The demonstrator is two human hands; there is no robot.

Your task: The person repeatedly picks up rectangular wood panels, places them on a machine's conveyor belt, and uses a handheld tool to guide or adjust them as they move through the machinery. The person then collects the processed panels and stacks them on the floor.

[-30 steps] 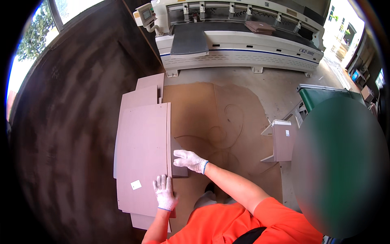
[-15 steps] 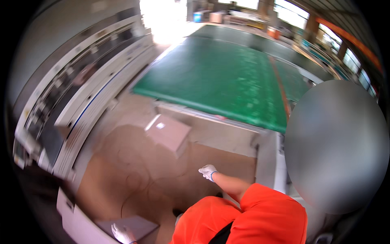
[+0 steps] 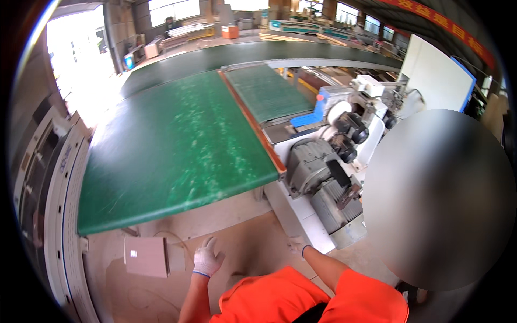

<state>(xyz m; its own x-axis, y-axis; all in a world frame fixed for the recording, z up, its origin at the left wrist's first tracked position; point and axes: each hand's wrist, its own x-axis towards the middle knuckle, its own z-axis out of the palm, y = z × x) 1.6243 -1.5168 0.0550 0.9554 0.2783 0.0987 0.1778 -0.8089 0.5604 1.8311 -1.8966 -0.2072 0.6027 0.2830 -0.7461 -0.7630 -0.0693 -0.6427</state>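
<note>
- Your left hand (image 3: 207,259), in a white glove, hangs in the air with nothing in it; the fingers are spread, thumb standing apart.
- Your right hand (image 3: 296,245), gloved too, is by the white machine base (image 3: 315,229). Blur hides its fingers, so you cannot tell whether they are spread or pressed together, nor whether they touch the base.
- Judging by the left hand, you are between grips.
- The brown floor sheet (image 3: 229,237) spreads out below your hands, giving you some open room there.
- The brown panel unit (image 3: 145,255), with a small white label, stands on the floor to the left of your left hand, well apart from it. Reaching it would call for a low stoop leftward, head clear of the belt end.
- The green conveyor belt (image 3: 172,145) ends in a rounded edge ahead of you.
- On your right, the grey gearbox (image 3: 312,167) and motor (image 3: 339,202) crowd the way; mind your elbow.
- Farthest off, a bright doorway (image 3: 75,54) opens at the left.
</note>
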